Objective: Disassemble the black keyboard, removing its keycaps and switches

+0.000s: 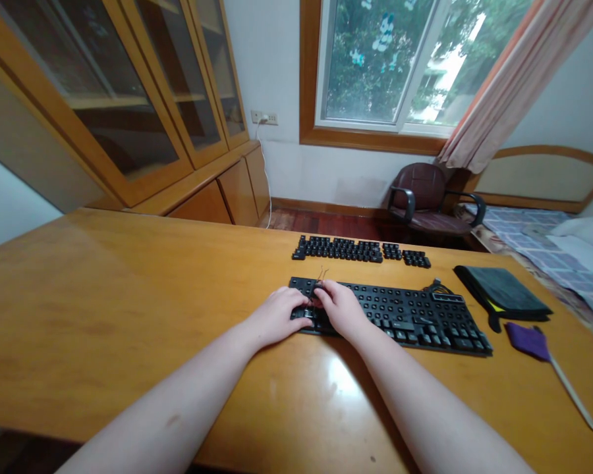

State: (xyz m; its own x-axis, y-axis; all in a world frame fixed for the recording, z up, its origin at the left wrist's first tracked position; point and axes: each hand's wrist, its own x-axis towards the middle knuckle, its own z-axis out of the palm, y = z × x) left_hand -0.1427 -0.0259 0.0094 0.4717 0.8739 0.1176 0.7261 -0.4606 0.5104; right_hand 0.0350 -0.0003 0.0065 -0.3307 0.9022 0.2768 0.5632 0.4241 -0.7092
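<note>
The head view looks forward and steeply down across the desk (128, 316).

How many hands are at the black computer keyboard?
2: the left hand at the left end of the black computer keyboard, and the right hand just beside it. No others show.

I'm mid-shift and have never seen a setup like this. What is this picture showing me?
There's no machine: one head-worn camera looks forward and down at a person's bare hands. On the wooden table lies a black keyboard, many of its keycaps off. Beyond it sit rows of loose keycaps; to the right are a dark folded cloth and a purple item with a pale handle. The left hand rests at the keyboard's left end. The right hand holds a thin wire tool, mostly hidden by fingers.
</note>
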